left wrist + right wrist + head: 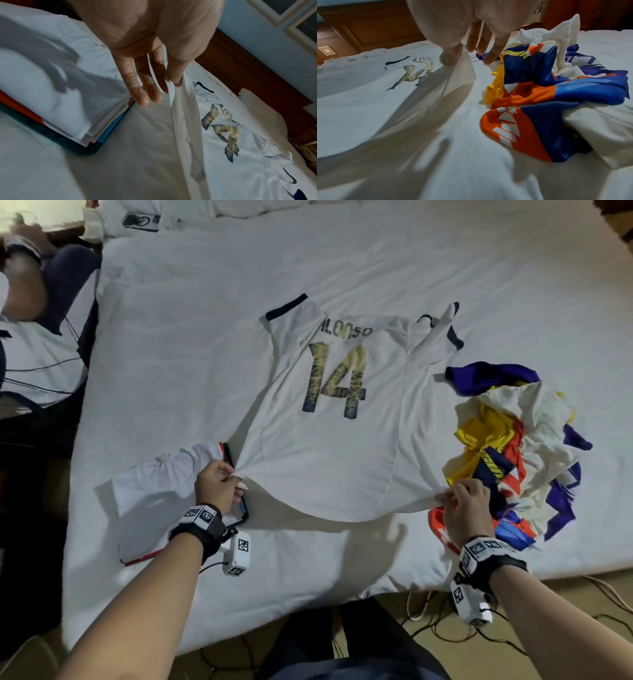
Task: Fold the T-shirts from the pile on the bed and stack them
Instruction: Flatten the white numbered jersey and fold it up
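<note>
A white number 14 jersey (pixel 329 419) lies spread back-up in the middle of the bed, its hem lifted off the sheet. My left hand (pixel 219 484) pinches the hem's left corner (pixel 171 86) between thumb and forefinger, the other fingers straight. My right hand (pixel 462 501) pinches the right corner (pixel 462 65) the same way. A stack of folded shirts (pixel 161 501), white on top, sits just left of my left hand and shows its layered edges (pixel 96 129) in the left wrist view. The unfolded pile (pixel 513 453) of white, yellow, orange and blue shirts (pixel 539 97) lies right of the jersey.
The white bed sheet (pixel 205 320) stretches far beyond the jersey. Another person in a white and dark top (pixel 41 337) sits at the bed's left edge. Cables (pixel 428 628) lie on the floor at the near edge. A dark wooden headboard (pixel 257 67) bounds the far side.
</note>
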### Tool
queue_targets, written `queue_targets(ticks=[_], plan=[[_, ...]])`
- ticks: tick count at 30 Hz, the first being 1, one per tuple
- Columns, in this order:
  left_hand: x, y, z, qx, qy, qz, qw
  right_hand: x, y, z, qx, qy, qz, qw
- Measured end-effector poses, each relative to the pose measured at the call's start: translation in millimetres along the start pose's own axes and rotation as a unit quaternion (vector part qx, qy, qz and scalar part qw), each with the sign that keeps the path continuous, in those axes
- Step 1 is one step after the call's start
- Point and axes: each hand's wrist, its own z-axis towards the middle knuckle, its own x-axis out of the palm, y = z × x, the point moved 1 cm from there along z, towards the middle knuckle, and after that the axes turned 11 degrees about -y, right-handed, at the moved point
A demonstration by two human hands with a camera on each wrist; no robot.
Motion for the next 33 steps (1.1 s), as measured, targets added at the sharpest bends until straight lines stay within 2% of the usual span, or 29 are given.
queue_targets(ticks=[2, 5, 9, 13, 21, 24, 27, 30, 33], plan=[[-4.0, 2.3, 2.8, 0.006, 0.007, 0.015, 1.000, -4.3, -0.5, 0.8, 0.014, -0.021, 0.013, 1.000], [-12.3, 10.1, 8.0, 0.023, -0.009, 0.051, 0.998, -14.0, -7.4, 1.0, 0.131, -0.033, 0.040, 0.990], [-14.3, 32.5, 9.2, 0.046, -0.016, 0.102, 0.994, -18.4, -29.4, -14.0, 0.315, -0.054, 0.037, 0.947], [-1.6, 55.4, 1.5, 0.073, -0.004, 0.169, 0.983, 2.8, -47.7, -41.9, 0.386, -0.037, 0.026, 0.922], [24.6, 96.1, -12.6, 0.073, 0.095, 0.240, 0.963, 36.9, -68.1, -70.4, 0.421, -0.032, 0.037, 0.906], [31.3, 94.4, -15.4, 0.040, 0.117, 0.256, 0.959, 36.6, -60.6, -68.4, 0.431, -0.042, 0.041, 0.901], [40.4, 93.2, -18.1, -0.036, 0.102, 0.229, 0.967, 39.7, -53.8, -62.2, 0.457, -0.021, 0.029, 0.889], [55.6, 97.8, -22.0, -0.056, 0.067, 0.211, 0.974, 48.8, -53.1, -55.5, 0.462, 0.024, 0.011, 0.886], [62.5, 90.6, -28.2, -0.060, 0.017, 0.222, 0.973, 55.1, -53.6, -53.4, 0.461, 0.020, 0.002, 0.887]])
